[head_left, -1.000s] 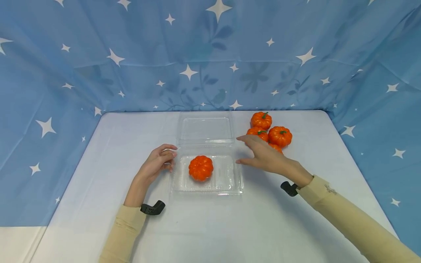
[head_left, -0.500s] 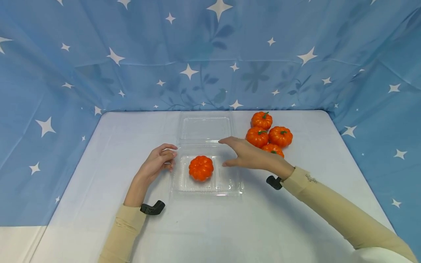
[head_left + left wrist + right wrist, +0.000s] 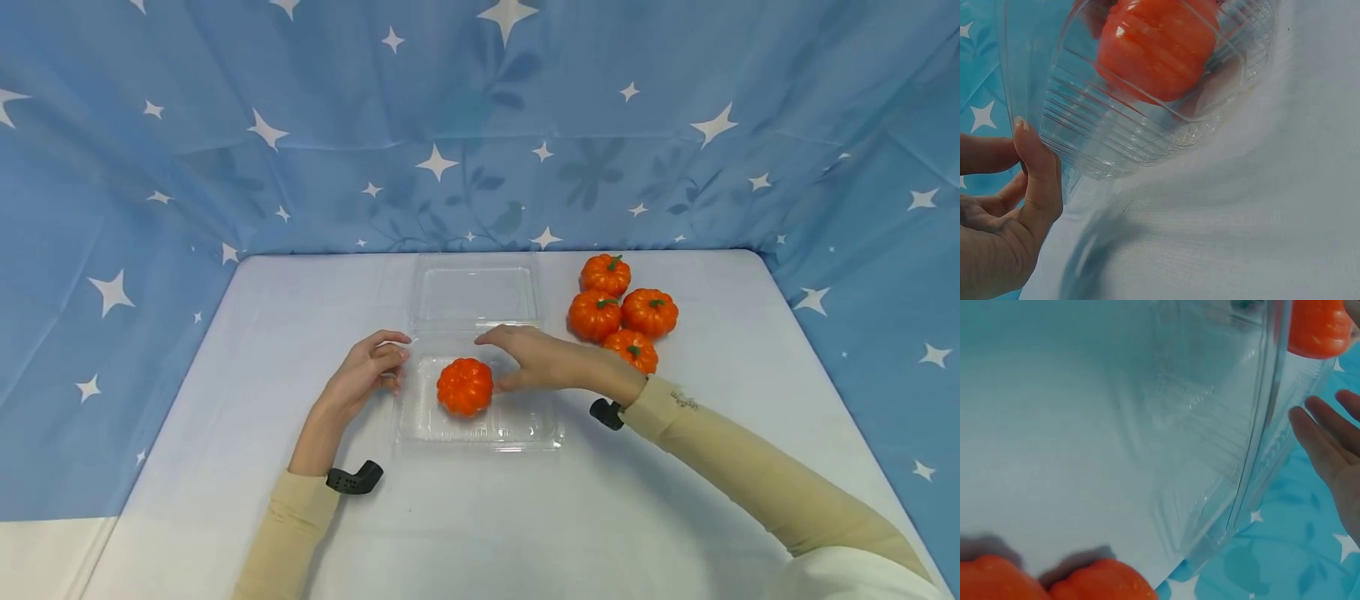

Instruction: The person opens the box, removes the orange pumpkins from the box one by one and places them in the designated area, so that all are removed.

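An orange toy pumpkin (image 3: 465, 387) lies in the left part of a clear plastic clamshell container (image 3: 527, 435), whose lid (image 3: 477, 292) is folded back behind it. With thumb and finger, my left hand (image 3: 365, 373) pinches the container's left rim, as the left wrist view shows close up. My right hand (image 3: 543, 360) hovers over the container just right of the pumpkin, its fingers extended and spread. Thumb and fingers lie near the pumpkin's right side; whether they touch it I cannot tell. In the right wrist view, the right-hand fingers (image 3: 1316, 440) hold nothing.
Several more orange pumpkins (image 3: 596, 316) with green stems sit clustered at the back right of the white table (image 3: 480, 533), beside my right forearm. A blue star-patterned curtain (image 3: 330, 108) hangs behind the table and along its sides.
My right hand has moved left from beside the pumpkin cluster to over the container, near the single pumpkin. My left hand stays at the container's left rim.
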`<state>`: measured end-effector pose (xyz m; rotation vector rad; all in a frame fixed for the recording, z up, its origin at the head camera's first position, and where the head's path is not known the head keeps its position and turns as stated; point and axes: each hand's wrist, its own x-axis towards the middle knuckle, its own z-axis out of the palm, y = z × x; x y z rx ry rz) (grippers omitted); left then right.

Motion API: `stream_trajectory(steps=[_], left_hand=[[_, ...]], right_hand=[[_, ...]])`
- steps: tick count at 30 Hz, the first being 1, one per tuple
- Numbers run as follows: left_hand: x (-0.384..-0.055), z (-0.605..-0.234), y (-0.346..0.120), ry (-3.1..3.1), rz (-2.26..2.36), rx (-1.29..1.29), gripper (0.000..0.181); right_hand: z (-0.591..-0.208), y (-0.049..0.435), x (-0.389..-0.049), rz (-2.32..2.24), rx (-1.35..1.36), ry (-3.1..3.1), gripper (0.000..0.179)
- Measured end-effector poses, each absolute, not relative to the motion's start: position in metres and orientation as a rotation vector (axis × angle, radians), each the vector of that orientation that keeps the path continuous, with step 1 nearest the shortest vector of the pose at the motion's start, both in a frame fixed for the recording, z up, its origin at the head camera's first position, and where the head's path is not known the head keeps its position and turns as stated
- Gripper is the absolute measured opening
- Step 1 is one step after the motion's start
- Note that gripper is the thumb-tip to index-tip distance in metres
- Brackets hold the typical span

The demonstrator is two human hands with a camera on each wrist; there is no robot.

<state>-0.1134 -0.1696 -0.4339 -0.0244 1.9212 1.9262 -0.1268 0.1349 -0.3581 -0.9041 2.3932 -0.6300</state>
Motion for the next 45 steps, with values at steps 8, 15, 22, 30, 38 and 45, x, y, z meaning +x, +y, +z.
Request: stream_trajectory(steps=[8,15,22,30,38,45], left_hand=[[-0.111,-0.434,-0.168,1.917,1.929,-0.018,0.040],[-0.112,-0.432,-0.167,1.918,1.911,-0.012,0.040],[-0.116,-0.429,-0.165,1.914,1.914,0.006,0.039],[-0.117,-0.430,-0.165,1.900,1.923,0.027,0.039],[-0.116,-0.430,-0.165,1.907,1.925,0.006,0.040],[-0.116,-0.433,-0.168,1.911,1.930,0.010,0.041]], right_hand=[[-0.362,0.123,-0.124,-0.490,-0.950,2.320,0.075],[-0.364,0.114,-0.124,-0.461,-0.915,2.259,0.087],[-0.364,0.107,-0.125,-0.454,-0.881,2.231,0.096],[-0.364,0.103,-0.126,-0.446,-0.901,2.247,0.089],[-0.362,0.107,-0.127,-0.417,-0.904,2.293,0.084],[-0.354,0.117,-0.128,-0.398,-0.902,2.306,0.082]])
